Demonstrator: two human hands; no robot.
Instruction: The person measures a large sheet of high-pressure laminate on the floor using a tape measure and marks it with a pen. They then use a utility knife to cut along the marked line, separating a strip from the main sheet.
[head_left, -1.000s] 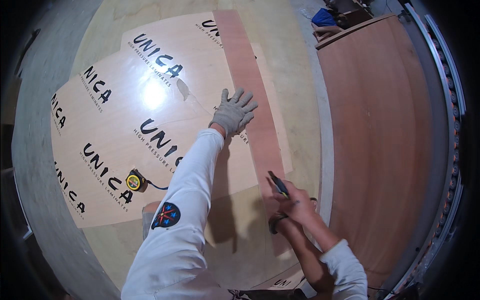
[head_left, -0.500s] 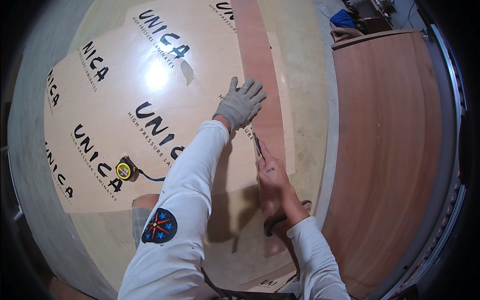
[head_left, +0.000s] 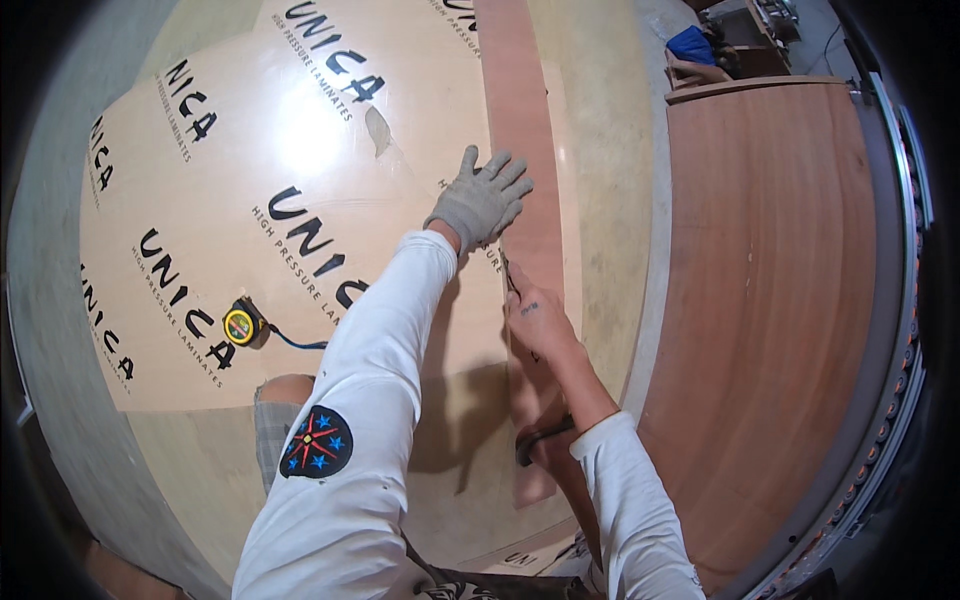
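My left hand (head_left: 484,198), in a grey knit glove, lies flat with fingers spread across the left edge of a long reddish-brown strip (head_left: 525,120). The strip rests lengthwise on a large beige laminate sheet (head_left: 215,230) with dark printing. Bare and closed, my right hand (head_left: 540,318) grips a slim utility knife (head_left: 513,283) just nearer to me than the glove. The knife's front end is at the strip's left edge; whether the blade touches the sheet is hard to make out. Most of its handle is hidden in my fingers.
A yellow-and-black tape measure (head_left: 241,325) with a blue strap sits on the sheet at left. My sandalled foot (head_left: 545,440) is at the strip's near end. To the right stands a reddish wood panel (head_left: 770,300); a blue item (head_left: 690,45) lies beyond it.
My right hand and the knife have moved slightly away from me along the strip's edge, closer to the glove. My left hand stays in place while the whole view shifts a little.
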